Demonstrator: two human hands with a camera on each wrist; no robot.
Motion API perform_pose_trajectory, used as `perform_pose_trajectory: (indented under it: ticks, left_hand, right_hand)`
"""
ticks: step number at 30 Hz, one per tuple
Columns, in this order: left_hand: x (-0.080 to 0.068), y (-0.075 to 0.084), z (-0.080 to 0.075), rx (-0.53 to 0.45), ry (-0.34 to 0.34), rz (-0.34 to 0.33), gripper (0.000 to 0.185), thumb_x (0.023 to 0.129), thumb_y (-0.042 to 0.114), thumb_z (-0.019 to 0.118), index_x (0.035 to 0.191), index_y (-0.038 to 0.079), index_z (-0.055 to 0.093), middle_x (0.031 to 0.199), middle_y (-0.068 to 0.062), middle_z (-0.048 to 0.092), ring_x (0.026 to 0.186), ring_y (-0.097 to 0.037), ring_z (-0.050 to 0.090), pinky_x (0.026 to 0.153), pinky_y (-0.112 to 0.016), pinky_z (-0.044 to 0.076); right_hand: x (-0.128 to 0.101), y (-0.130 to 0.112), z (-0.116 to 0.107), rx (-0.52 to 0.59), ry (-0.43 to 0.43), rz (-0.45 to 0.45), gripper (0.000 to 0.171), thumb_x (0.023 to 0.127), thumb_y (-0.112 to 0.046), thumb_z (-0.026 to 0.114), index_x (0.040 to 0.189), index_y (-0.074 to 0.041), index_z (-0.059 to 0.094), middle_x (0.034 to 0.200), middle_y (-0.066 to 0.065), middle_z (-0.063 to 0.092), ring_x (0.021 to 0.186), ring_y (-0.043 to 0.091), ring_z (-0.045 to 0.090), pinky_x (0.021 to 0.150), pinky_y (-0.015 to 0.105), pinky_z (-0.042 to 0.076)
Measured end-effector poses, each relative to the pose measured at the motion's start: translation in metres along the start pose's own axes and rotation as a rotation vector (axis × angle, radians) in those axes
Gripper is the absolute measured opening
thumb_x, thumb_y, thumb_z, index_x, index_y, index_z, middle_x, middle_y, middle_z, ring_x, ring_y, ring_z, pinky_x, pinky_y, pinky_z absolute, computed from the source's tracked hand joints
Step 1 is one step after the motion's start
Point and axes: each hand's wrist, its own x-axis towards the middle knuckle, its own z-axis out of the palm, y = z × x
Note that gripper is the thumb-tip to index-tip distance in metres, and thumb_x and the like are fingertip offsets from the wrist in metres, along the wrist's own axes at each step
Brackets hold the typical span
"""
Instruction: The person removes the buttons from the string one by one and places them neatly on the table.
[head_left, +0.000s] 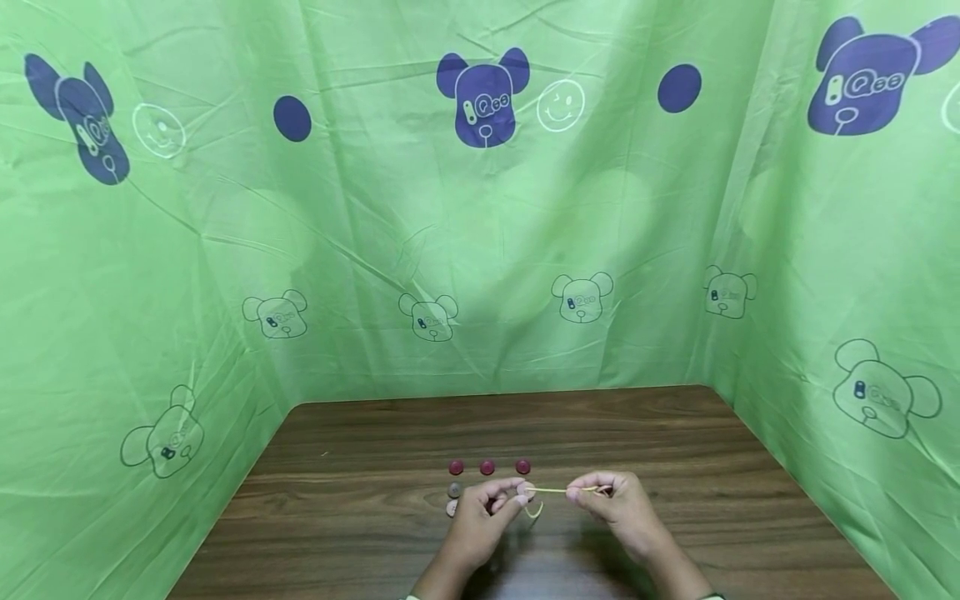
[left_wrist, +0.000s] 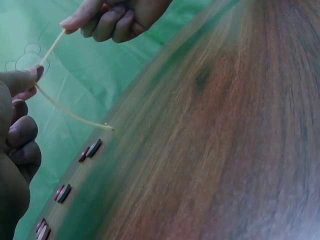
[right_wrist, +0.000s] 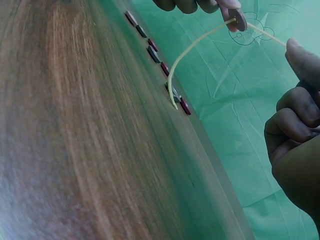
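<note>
My left hand (head_left: 478, 521) pinches a pale pinkish button (head_left: 528, 491) between thumb and fingertips. A thin yellow cord (head_left: 553, 491) passes through the button, best seen in the right wrist view, where the button (right_wrist: 241, 20) stands on edge. My right hand (head_left: 624, 510) pinches the cord on the other side, and that stretch is straight between the hands. The cord's loose tail (right_wrist: 186, 52) curves down from the button toward the table. Some cord is bunched at the right fingers. The left wrist view hides the button behind the left thumb.
Three dark red buttons (head_left: 487, 468) lie in a row on the wooden table (head_left: 360, 500). Nearer are a grey button (head_left: 455, 490) and a pale button (head_left: 452, 507), partly behind the left hand. A green printed curtain (head_left: 495, 342) surrounds the table's back and sides.
</note>
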Motion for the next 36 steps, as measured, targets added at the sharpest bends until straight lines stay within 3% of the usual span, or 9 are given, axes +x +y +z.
perform_pose_trajectory:
  ticks: [4, 11, 18, 23, 31, 36]
  left_hand:
    - [-0.001, -0.001, -0.004, 0.017, 0.040, 0.027, 0.021, 0.098, 0.010, 0.080, 0.119, 0.004, 0.081, 0.069, -0.019, 0.033, 0.059, 0.007, 0.032, 0.055, -0.010, 0.029]
    - [-0.004, -0.008, -0.011, 0.011, 0.068, 0.086, 0.020, 0.097, 0.004, 0.080, 0.116, -0.002, 0.080, 0.067, -0.018, 0.033, 0.061, 0.006, 0.033, 0.053, -0.011, 0.031]
    - [-0.008, -0.010, -0.016, 0.022, 0.099, 0.043, 0.022, 0.094, 0.007, 0.084, 0.116, 0.003, 0.082, 0.067, -0.022, 0.036, 0.059, 0.006, 0.034, 0.055, -0.009, 0.033]
    - [-0.009, -0.012, -0.019, 0.047, 0.116, 0.061, 0.022, 0.094, 0.007, 0.085, 0.115, 0.003, 0.083, 0.066, -0.020, 0.037, 0.060, 0.005, 0.035, 0.056, -0.010, 0.032]
    - [-0.011, -0.014, -0.024, 0.110, 0.153, 0.080, 0.020, 0.091, 0.010, 0.088, 0.111, 0.007, 0.085, 0.063, -0.014, 0.039, 0.061, 0.002, 0.035, 0.058, -0.010, 0.034]
    - [-0.013, -0.019, -0.027, 0.092, 0.159, 0.118, 0.020, 0.092, 0.006, 0.086, 0.112, 0.003, 0.084, 0.063, -0.002, 0.036, 0.061, 0.001, 0.037, 0.056, -0.012, 0.036]
  right_hand:
    - [0.000, -0.001, 0.000, 0.011, 0.012, -0.006, 0.024, 0.094, -0.005, 0.082, 0.105, 0.015, 0.075, 0.059, -0.013, 0.048, 0.054, -0.001, 0.041, 0.051, 0.015, 0.035]
    - [0.000, -0.001, -0.001, 0.026, 0.038, -0.037, 0.022, 0.094, -0.004, 0.081, 0.103, 0.015, 0.075, 0.059, -0.013, 0.045, 0.054, -0.001, 0.039, 0.051, 0.015, 0.035]
    - [0.000, -0.003, -0.001, 0.034, 0.099, -0.026, 0.022, 0.093, -0.004, 0.082, 0.104, 0.014, 0.075, 0.059, -0.011, 0.047, 0.053, 0.001, 0.041, 0.050, 0.016, 0.036]
    - [0.000, -0.004, 0.000, 0.059, 0.162, -0.022, 0.021, 0.095, -0.004, 0.081, 0.105, 0.014, 0.075, 0.059, -0.009, 0.047, 0.053, 0.003, 0.040, 0.050, 0.018, 0.035]
    - [0.001, -0.004, -0.002, 0.081, 0.176, -0.044, 0.023, 0.097, -0.005, 0.080, 0.107, 0.015, 0.074, 0.057, -0.007, 0.044, 0.052, 0.004, 0.037, 0.049, 0.018, 0.034]
    - [0.001, -0.004, -0.004, 0.066, 0.207, -0.020, 0.020, 0.097, -0.006, 0.081, 0.106, 0.011, 0.076, 0.057, -0.007, 0.043, 0.051, 0.004, 0.036, 0.049, 0.019, 0.034]
